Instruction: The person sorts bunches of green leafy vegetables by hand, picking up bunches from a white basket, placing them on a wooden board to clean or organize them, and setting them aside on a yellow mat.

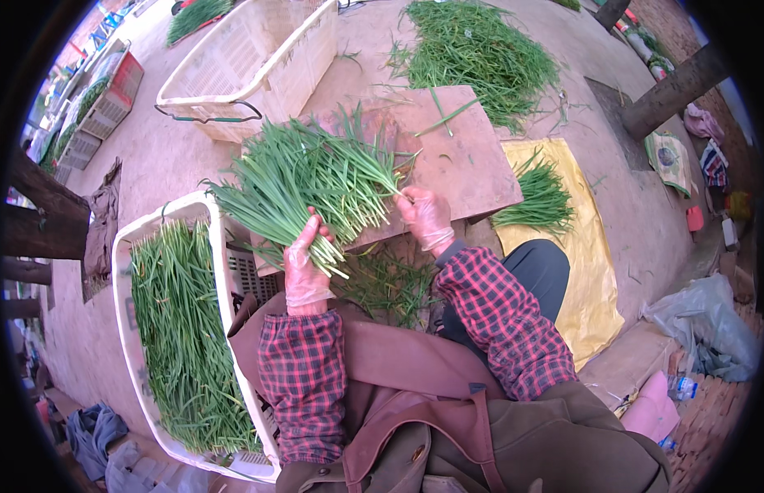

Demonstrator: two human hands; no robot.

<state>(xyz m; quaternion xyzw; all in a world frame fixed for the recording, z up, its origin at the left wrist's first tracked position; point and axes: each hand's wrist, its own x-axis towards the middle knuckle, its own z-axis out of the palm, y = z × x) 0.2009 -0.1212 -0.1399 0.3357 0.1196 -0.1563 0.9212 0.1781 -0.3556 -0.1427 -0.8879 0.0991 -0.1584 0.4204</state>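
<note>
My left hand (306, 267), in a thin clear glove, is closed round a bunch of garlic chives (268, 197), pale stem ends toward me and green leaves pointing away to the left. Next to that bunch, more loose chives (353, 177) lie in a heap on a low reddish board (460, 168), stems to the right. At the right end of this heap my right hand (424, 215), gloved too, pinches the stem ends of chives between thumb and fingers. A few single leaves lie at the board's far side.
A white crate (121, 308) of packed chives stands at my left. Another white crate (271, 78) is beyond the board. A large chive pile (480, 57) lies on the floor at the far right. A yellow sack (595, 287) holds a smaller bunch (536, 197). Scraps litter the ground below the board.
</note>
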